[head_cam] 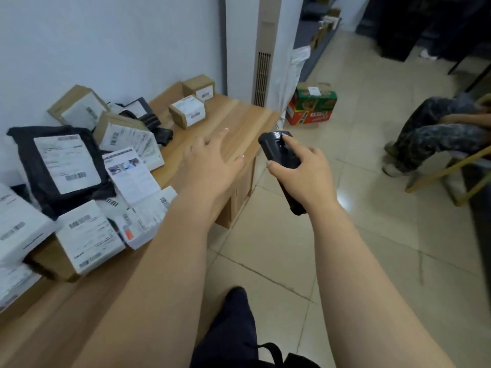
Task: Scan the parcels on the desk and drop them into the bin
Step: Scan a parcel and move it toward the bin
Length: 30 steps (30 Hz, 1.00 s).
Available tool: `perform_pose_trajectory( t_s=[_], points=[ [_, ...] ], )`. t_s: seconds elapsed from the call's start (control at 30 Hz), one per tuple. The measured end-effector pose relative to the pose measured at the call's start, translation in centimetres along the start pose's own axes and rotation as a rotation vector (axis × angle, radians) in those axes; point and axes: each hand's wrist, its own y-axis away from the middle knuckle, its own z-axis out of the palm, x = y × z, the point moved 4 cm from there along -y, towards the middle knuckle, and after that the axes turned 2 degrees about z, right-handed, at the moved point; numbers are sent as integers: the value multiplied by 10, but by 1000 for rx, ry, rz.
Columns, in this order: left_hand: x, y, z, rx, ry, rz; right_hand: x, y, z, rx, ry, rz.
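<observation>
Reaching with left hand (210, 158) spread wide over counter (239, 115), right hand (305, 173) gripping scanner (281, 166), maybe bumping piled parcels (111, 181) off, with no bin showing.

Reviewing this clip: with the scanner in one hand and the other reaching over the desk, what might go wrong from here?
1. The parcels lie heaped and overlapping near the desk edge; pulling one out could tip others to the floor.
2. The right hand holds the scanner, so only the open left hand lifts, risking a slip.
3. No bin is visible, so a drop may miss.
</observation>
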Motion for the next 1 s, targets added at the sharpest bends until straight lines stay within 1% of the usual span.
perform_pose_trajectory(
  t_s=[0.2, 0.3, 0.4, 0.53, 0.67, 0.77, 0.93, 1.0],
  points=[
    [6, -126, 20, 83, -4, -22, -13, -130, 15, -20, -16, -12],
    [1, -176, 31, 83, -18, -52, -11, -184, 25, -52, -34, 5],
    [-7, -216, 40, 75, -22, -138, -6, -236, 36, -109, -57, 14],
    [-14, -271, 47, 136, -12, -279, -4, -321, 56, -195, -46, -37],
    [-21, -311, 59, 202, 18, -438, -13, -401, 79, -318, -1, -112],
    [-31, -332, 69, 208, -2, -556, -23, -446, 98, -409, 55, -172],
    [-59, -353, 74, 240, -34, -665, -36, -491, 141, -548, 109, -224],
    [-75, -364, 74, 248, -43, -691, -39, -503, 163, -596, 131, -213]
  ],
)
